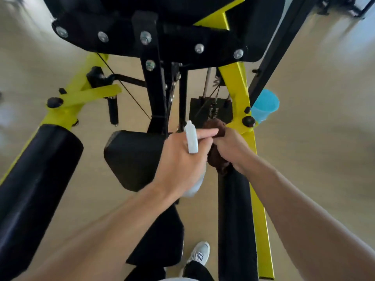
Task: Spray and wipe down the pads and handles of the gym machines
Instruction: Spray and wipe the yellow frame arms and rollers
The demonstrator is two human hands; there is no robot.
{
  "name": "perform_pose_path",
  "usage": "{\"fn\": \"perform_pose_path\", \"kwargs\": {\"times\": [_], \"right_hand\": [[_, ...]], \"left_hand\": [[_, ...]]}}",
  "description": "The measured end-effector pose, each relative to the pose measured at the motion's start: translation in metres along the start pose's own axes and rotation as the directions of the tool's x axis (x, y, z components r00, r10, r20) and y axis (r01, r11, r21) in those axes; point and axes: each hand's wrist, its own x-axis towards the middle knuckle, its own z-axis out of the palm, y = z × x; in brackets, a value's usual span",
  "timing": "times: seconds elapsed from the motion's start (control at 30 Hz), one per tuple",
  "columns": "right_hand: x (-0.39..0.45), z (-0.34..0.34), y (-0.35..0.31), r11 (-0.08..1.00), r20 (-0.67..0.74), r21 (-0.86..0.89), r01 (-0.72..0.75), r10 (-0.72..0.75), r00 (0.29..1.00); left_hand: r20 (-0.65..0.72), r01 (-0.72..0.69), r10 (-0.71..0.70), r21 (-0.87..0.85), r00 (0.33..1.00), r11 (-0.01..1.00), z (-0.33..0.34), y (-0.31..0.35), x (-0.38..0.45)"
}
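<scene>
Gym machine pads, black upholstery on a yellow-and-black frame (pixel 240 92), head view, seen from above.

Right roller pad (pixel 235 220): long black cylinder running from the lower edge up toward centre, just beside a yellow frame bar. Its upper end lies under a brown cloth (pixel 216 159).

Brown cloth: bunched, gripped by the right hand (pixel 231 151), fingers curled round it, pressed onto the top of the right roller pad.

Spray bottle (pixel 191 138): white trigger head showing above the left hand (pixel 182 159); pale body showing below the palm. Left hand wraps the bottle neck, index finger stretched forward so its tip touches the cloth. The two hands are touching.

Centre pad (pixel 134 159): black, roughly rectangular, just left of the left hand, partly covered by it.

Left roller pad (pixel 38 179): thick black cylinder at the lower left, well apart from both hands.

Upper pad backing (pixel 125 31): black panel with silver bolts, at the top.

Blue cup (pixel 265 106): mounted on the frame's right side, near a black knob.

White sneaker (pixel 199 253): on the beige floor (pixel 314 138), at the bottom, between the pads.
</scene>
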Motion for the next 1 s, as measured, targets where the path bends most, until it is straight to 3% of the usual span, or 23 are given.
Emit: {"fn": "perform_pose_path", "kwargs": {"times": [0.2,0.33,0.43,0.53,0.63,0.77,0.9,1.0], "right_hand": [[0.028,0.023,0.002,0.997,-0.080,0.072,-0.013,0.019,0.997],[0.044,0.023,-0.028,0.987,-0.027,0.160,0.025,-0.021,0.999],[0.063,0.024,-0.035,0.943,0.005,0.331,0.010,-0.012,1.000],[0.069,0.029,-0.022,0.897,-0.138,0.442,0.017,0.049,0.989],[0.044,0.035,-0.001,0.804,-0.273,0.576,0.146,0.022,0.962],[0.000,0.050,0.023,0.705,-0.145,0.706,-0.072,0.243,0.959],[-0.008,0.060,0.035,0.512,0.009,0.793,-0.331,0.533,0.846],[-0.004,0.062,0.039,0.436,0.186,0.746,-0.503,0.589,0.786]], "left_hand": [[0.078,0.061,-0.064,0.051,0.995,0.997,0.017,-0.045,-0.012],[0.063,0.248,-0.245,-0.036,0.967,0.968,0.024,-0.064,0.000],[0.091,0.347,-0.342,-0.047,0.935,0.937,0.027,-0.068,0.007],[0.084,0.373,-0.368,-0.062,0.926,0.926,0.027,-0.061,0.014],[0.091,0.239,-0.229,-0.113,0.969,0.964,0.018,-0.036,0.016],[0.026,0.074,-0.070,-0.264,0.997,0.962,-0.004,0.006,0.023],[-0.012,0.085,-0.092,-0.298,0.996,0.951,-0.018,0.013,0.037],[-0.005,0.087,-0.091,-0.255,0.996,0.963,-0.022,0.015,0.035]]}}
